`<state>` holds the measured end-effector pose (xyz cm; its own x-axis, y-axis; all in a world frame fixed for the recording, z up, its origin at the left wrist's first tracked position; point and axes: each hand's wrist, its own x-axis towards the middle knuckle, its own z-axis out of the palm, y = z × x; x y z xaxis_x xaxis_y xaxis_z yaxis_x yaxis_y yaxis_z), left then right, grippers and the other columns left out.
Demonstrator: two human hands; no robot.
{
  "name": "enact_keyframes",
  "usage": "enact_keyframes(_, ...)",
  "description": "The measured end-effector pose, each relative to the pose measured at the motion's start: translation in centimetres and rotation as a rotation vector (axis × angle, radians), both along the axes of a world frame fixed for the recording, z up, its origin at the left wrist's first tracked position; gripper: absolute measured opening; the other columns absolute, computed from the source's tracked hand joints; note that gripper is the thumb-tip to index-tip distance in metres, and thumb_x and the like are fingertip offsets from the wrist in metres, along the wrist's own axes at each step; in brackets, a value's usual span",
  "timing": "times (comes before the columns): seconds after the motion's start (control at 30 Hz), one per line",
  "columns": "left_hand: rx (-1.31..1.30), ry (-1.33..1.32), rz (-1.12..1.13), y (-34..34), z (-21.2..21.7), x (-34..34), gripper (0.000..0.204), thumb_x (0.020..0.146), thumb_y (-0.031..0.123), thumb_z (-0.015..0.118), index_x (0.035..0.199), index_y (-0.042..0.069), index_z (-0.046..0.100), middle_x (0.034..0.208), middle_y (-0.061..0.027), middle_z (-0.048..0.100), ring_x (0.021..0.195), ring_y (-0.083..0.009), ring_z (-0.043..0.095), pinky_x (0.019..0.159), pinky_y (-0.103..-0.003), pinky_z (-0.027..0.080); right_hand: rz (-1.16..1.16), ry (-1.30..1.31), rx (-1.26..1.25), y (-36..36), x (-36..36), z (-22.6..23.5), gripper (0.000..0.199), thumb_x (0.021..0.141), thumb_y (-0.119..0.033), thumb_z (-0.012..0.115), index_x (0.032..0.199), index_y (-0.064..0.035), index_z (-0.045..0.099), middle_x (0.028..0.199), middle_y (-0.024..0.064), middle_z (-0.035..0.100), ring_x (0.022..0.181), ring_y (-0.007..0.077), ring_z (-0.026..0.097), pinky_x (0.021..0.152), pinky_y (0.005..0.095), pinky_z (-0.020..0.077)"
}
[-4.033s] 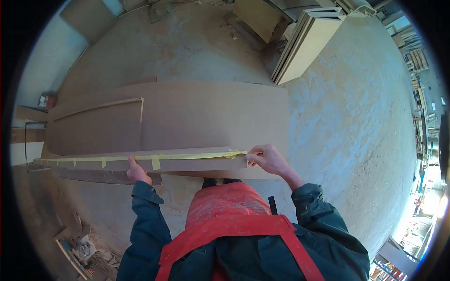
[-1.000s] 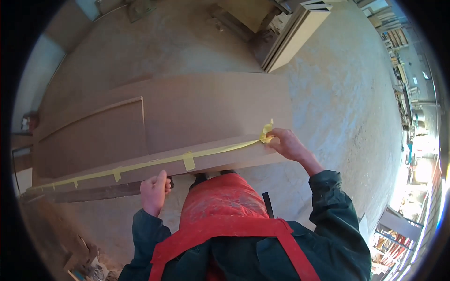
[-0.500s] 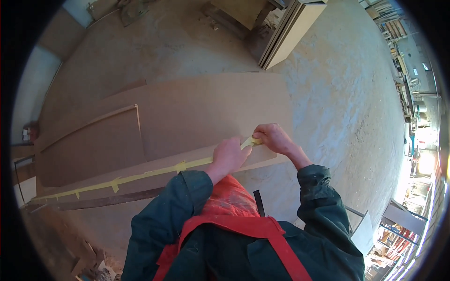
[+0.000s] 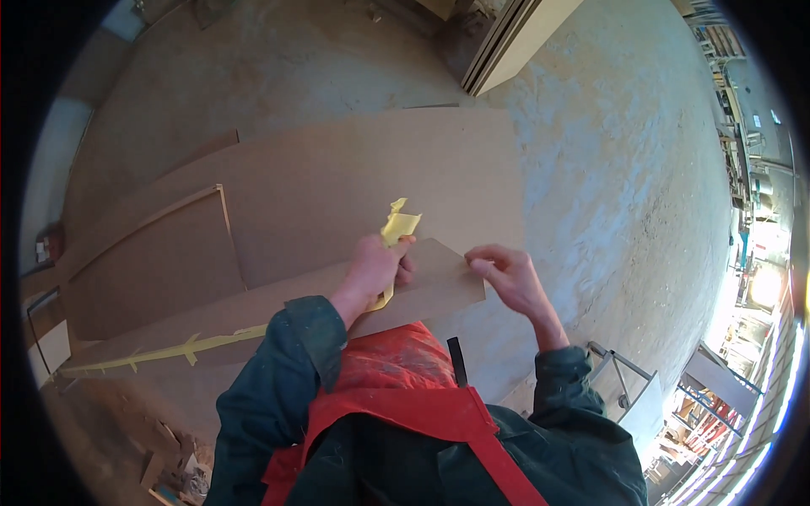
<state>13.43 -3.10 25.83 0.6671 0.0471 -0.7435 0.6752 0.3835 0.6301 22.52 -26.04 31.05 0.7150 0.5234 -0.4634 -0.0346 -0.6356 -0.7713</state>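
Observation:
My left hand (image 4: 373, 268) is closed around a crumpled length of yellow masking tape (image 4: 402, 226), whose loose end sticks up beyond the fingers. Below the hand the tape runs down to a long brown strip of board (image 4: 439, 274). Farther left, more tape follows the strip's near edge, with short cross pieces over it. At the strip's right end is my right hand (image 4: 506, 274), fingers curled and thumb close to the index fingertip. Whether anything is pinched there is too small to tell.
Beyond the strip lies a large brown sheet (image 4: 380, 169), with a thin-edged panel (image 4: 160, 261) on its left part. Thick boards (image 4: 515, 46) stand at the far side. A metal-framed stand (image 4: 629, 388) is at the right, over the concrete floor (image 4: 607, 185).
My left hand has moved left and pulled tape up off the right part of the strip. My right hand has let go of the tape and shifted slightly right and down.

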Motion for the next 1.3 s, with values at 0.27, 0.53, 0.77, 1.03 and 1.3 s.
enact_keyframes(0.27,-0.049,-0.058,0.395,8.9,8.1,-5.1,0.014,0.096,0.015,0.053,0.106,0.007,0.058,0.061,0.0036,0.043,0.046,-0.0047,0.034,0.043,-0.022,0.026,-0.255,0.159,0.100,-1.8,-2.7,-1.6,0.024,0.093,-0.015,0.063,0.110,0.0016,0.067,0.105,0.0049,0.068,0.100,0.0138,0.061,0.090,0.0303,0.0496)
enact_keyframes(0.53,0.372,-0.145,0.715,16.9,16.2,-11.9,0.036,0.099,0.011,0.046,0.133,0.000,0.052,0.063,0.0052,0.039,0.047,-0.0012,0.029,0.043,-0.018,0.023,-0.360,-0.184,0.018,0.4,-3.6,-1.9,0.021,0.093,-0.012,0.063,0.108,0.0014,0.066,0.106,0.0085,0.068,0.099,0.0171,0.063,0.088,0.0314,0.0502)
enact_keyframes(0.77,0.806,0.009,0.271,15.7,15.7,-15.8,0.046,0.090,0.017,0.063,0.132,0.001,0.054,0.080,0.0016,0.058,0.065,-0.0060,0.051,0.060,-0.021,0.042,0.420,-0.537,0.334,10.0,-6.4,-0.8,0.022,0.085,-0.011,0.068,0.104,-0.0005,0.063,0.107,0.0157,0.064,0.098,0.0339,0.063,0.085,0.0394,0.0523)
enact_keyframes(1.03,0.988,-0.082,0.009,9.2,8.5,-20.4,0.064,0.078,0.018,0.077,0.133,0.000,0.052,0.108,-0.0169,0.063,0.095,-0.0243,0.064,0.084,-0.034,0.050,0.807,0.007,0.186,19.8,-9.3,-2.8,0.039,0.085,-0.025,0.067,0.113,0.0017,0.060,0.109,0.0201,0.065,0.097,0.0357,0.063,0.087,0.0430,0.0504)
enact_keyframes(1.3,1.051,0.022,0.145,8.3,5.8,-21.8,0.067,0.075,0.022,0.079,0.133,0.001,0.053,0.103,-0.0156,0.059,0.094,-0.0289,0.062,0.083,-0.037,0.051,0.989,0.318,0.106,24.2,-7.7,-7.1,0.024,0.086,-0.020,0.064,0.100,-0.0003,0.068,0.093,0.0191,0.070,0.088,0.0325,0.066,0.082,0.0408,0.0504)
